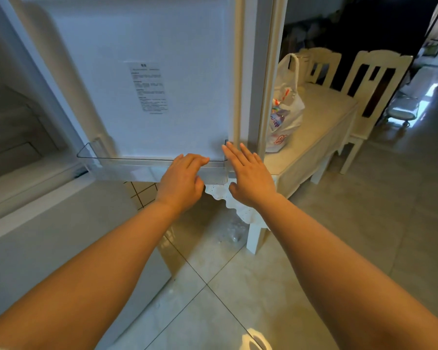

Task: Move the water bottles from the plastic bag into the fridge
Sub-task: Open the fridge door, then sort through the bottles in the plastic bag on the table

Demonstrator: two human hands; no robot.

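My right hand (250, 173), spread and empty, is nearer the bag (285, 107) (up-right, upright on the table (321, 127)); left hand (182, 178) curls over the door shelf (127, 165).

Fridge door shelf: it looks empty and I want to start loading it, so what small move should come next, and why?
Probably move the right hand off the door's edge and reach right to the plastic bag on the table. Both hands are empty, the left hand rests on the clear door shelf, which holds no bottles, and the bag looks full.
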